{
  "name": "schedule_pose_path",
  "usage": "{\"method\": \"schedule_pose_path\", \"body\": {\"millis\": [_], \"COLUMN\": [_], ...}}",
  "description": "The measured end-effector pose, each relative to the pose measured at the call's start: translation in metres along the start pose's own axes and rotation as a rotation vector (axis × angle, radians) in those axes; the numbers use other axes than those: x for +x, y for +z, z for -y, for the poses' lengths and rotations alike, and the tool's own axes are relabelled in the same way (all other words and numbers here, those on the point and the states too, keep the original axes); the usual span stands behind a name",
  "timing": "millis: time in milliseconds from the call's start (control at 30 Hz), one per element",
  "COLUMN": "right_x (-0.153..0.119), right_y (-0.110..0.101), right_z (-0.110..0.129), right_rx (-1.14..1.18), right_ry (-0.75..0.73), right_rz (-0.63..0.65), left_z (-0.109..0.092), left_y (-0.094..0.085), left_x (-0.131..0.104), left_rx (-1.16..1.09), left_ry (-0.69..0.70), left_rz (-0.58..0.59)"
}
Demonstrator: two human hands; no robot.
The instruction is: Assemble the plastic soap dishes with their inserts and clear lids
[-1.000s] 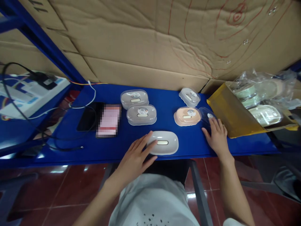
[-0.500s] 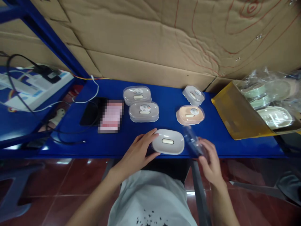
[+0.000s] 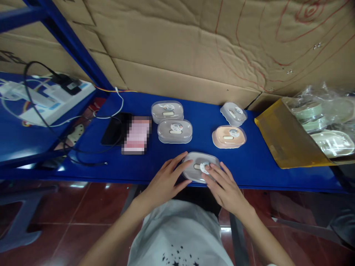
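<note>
Gray dish (image 3: 190, 172) under a clear lid (image 3: 194, 156), between your hands at the tabletop's (image 3: 133, 170) front edge.
Your left hand (image 3: 164, 181) cups the dish's left end, fingers open and thumb apart; your right hand (image 3: 227, 187) lies on the lid's right part, fingers spread. A lidded peach dish (image 3: 229, 137) sits behind, toward the right edge.

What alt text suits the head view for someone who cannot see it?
Left hand and right hand touch a lidded oval dish at the near edge of a blue table. Beyond sit four more lidded dishes, one peach; a phone lies left, an open box right.
</note>
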State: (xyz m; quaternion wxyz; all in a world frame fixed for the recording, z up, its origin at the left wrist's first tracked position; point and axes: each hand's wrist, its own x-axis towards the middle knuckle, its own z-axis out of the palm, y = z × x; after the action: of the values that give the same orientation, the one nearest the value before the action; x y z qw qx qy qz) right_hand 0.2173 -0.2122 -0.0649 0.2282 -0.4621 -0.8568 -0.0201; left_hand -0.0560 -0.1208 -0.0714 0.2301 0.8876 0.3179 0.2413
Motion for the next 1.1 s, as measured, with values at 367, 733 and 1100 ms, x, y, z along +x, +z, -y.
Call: {"method": "schedule_pose_path", "body": {"millis": [367, 733, 1100], "right_x": [0.033, 0.084, 0.091], "right_y": [0.007, -0.011, -0.031], "right_z": [-0.023, -0.115, -0.18], "right_rx": [-0.002, -0.434, -0.049], "right_ry": [0.11, 0.419, 0.33], "right_rz": [0.025, 0.073, 0.149], "left_z": [-0.012, 0.01, 0.016], "left_y": [0.014, -0.02, -0.028], "left_x": [0.006, 0.053, 0.107], "left_rx": [0.2, 0.552, 0.52], "left_ry": [-0.056, -0.092, -0.043], "left_rz": [-0.16, -0.278, -0.049]}}
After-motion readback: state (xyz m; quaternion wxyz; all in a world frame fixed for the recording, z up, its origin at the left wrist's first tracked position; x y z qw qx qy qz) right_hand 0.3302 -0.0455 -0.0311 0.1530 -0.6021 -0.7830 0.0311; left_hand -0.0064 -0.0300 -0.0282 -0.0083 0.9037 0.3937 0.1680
